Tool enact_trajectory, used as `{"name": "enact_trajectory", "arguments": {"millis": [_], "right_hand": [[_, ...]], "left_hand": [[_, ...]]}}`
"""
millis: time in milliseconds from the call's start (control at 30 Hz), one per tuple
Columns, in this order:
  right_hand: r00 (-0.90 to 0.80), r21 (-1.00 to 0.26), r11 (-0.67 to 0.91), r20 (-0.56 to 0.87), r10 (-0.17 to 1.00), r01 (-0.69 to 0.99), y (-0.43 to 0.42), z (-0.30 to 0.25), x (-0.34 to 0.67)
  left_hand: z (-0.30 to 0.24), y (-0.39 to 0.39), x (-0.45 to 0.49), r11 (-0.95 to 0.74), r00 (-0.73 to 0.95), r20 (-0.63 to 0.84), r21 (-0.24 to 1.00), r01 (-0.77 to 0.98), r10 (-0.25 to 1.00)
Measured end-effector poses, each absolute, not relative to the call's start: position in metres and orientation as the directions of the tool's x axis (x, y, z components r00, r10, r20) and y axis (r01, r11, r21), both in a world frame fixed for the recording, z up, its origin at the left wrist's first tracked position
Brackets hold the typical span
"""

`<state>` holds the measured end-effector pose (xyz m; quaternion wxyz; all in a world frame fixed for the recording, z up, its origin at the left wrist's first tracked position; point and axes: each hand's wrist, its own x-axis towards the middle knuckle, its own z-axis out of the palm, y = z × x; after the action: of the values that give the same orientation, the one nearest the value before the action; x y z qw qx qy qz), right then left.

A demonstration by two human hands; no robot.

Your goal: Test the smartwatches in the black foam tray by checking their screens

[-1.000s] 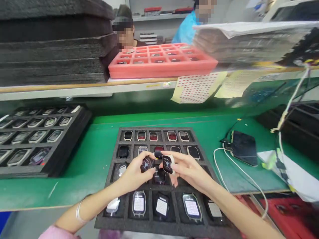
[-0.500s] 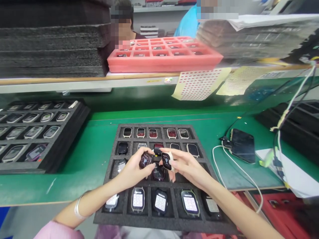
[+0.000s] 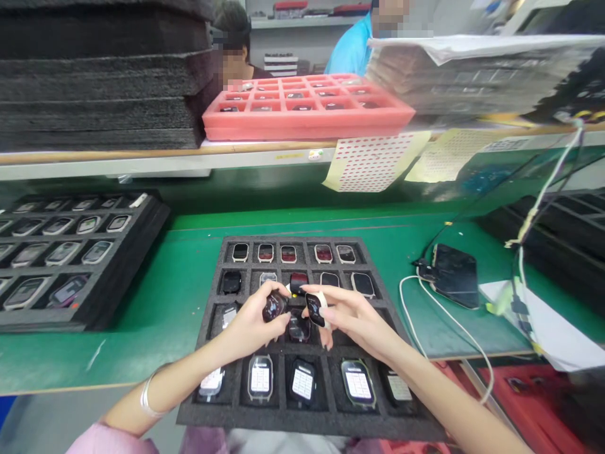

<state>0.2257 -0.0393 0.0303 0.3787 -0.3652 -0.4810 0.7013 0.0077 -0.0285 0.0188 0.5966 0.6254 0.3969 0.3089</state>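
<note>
Over the middle of a black foam tray [image 3: 312,421], my left hand [image 3: 255,318] pinches a dark smartwatch body [image 3: 275,306] with its lit face turned up. Close by, my right hand [image 3: 357,315] grips a light-cased smartwatch [image 3: 316,309] between thumb and fingers, tilted towards the left. The two watches are a small gap apart. Beneath them a dark watch [image 3: 299,326] lies in its compartment. Several watches with white screens sit in the front row, among them a green-edged one [image 3: 358,382]. My hands cover part of the middle rows.
A second black tray [image 3: 89,265] of watches stands at the left. At the right lie a black phone-like device [image 3: 455,276] and a white cable [image 3: 406,309]. A pink foam tray [image 3: 307,123] rests on the shelf, beside stacked black foam [image 3: 99,94]. Two people are behind it.
The camera view has shifted slightly. Both hands keep hold of their watches in nearly the same place; the dark one in my left hand appears tilted a little differently.
</note>
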Motion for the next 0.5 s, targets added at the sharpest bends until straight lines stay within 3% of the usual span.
{"name": "enact_trajectory", "arguments": {"millis": [500], "right_hand": [[-0.455, -0.964, -0.235, -0.154, 0.877, -0.128, -0.0421, 0.0315, 0.2258]], "left_hand": [[0.0204, -0.028, 0.0074, -0.042, 0.433, -0.027, 0.988, 0.15, 0.901]]}}
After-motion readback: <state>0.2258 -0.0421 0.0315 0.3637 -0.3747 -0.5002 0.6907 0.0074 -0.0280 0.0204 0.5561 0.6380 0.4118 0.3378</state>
